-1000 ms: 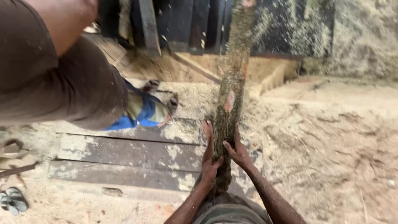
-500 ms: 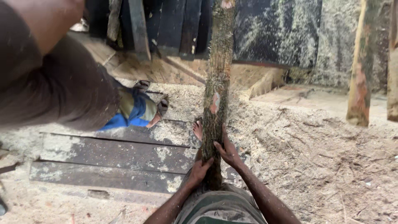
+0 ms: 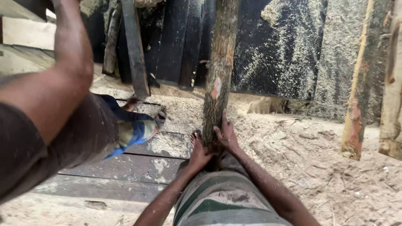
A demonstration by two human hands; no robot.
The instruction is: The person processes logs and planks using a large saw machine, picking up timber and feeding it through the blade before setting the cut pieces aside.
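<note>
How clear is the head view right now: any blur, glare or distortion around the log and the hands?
Head view: even daylight, no glare and only soft shadows. The log and both hands, left and right, are fairly sharp. The other person's arm at the left is close, oversized and slightly soft. Wide-angle stretch shows at the edges.

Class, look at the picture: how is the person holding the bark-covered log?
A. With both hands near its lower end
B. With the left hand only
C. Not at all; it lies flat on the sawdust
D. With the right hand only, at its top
A: the left hand and right hand both clasp the log near its lower end, and it stands nearly upright.
</note>
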